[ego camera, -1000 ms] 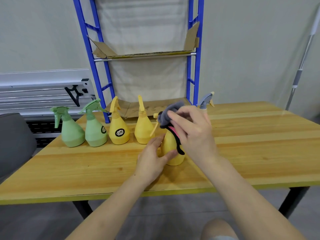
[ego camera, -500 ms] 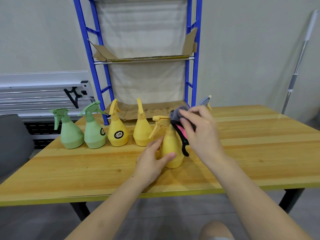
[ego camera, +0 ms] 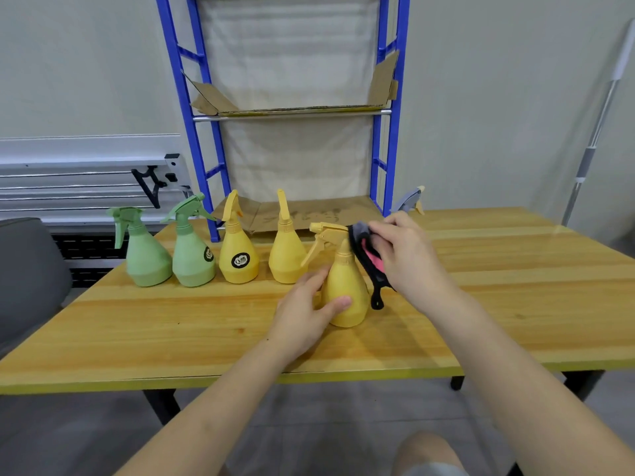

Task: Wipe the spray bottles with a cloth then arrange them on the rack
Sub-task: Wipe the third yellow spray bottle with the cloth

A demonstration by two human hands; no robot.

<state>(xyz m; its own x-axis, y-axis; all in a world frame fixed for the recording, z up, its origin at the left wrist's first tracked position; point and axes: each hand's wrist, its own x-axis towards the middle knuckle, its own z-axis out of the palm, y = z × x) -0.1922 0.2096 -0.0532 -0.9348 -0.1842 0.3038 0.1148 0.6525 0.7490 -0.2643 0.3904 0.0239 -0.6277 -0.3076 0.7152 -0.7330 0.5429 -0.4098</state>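
Spray bottle in hand: yellow pear-shaped plastic spray bottle [ego camera: 345, 290] with a yellow trigger head, standing upright on the pale wooden table [ego camera: 206, 324], nearer to us than the other bottles.
Left hand: our left hand [ego camera: 305, 314] wraps the lower body of this bottle, thumb across the front and fingers round the far side; we judge the grip is there to keep the bottle from tipping or turning while it is rubbed.
Right hand: our right hand [ego camera: 405, 259] holds the bunched cloth with grey, black and pink parts [ego camera: 367, 259], fingers curled round it, pressing it against the right side of the neck just below the trigger head.
Cloth tail: a black strip hangs down beside the bottle's shoulder, free of the table as far as we can tell.
Step, our judgement: wiping of this bottle is under way at the neck; the wide lower body is partly covered by the left hand, so it would need a change of grip to reach.
Waiting bottles: two green plastic spray bottles [ego camera: 147, 255] and two more yellow plastic spray bottles [ego camera: 238, 255] stand in a row along the far edge, close together; a grey trigger head [ego camera: 409, 201] shows behind our right hand, its body hidden.
Rack: blue metal-framed rack [ego camera: 388, 132] just behind the table, shelves lined with brown cardboard [ego camera: 292, 109]; no bottle is on a shelf we can see, so arranging is not yet begun.
Risk, our judgement: a sideways push at the neck could topple the bottle if the left hand loosens.
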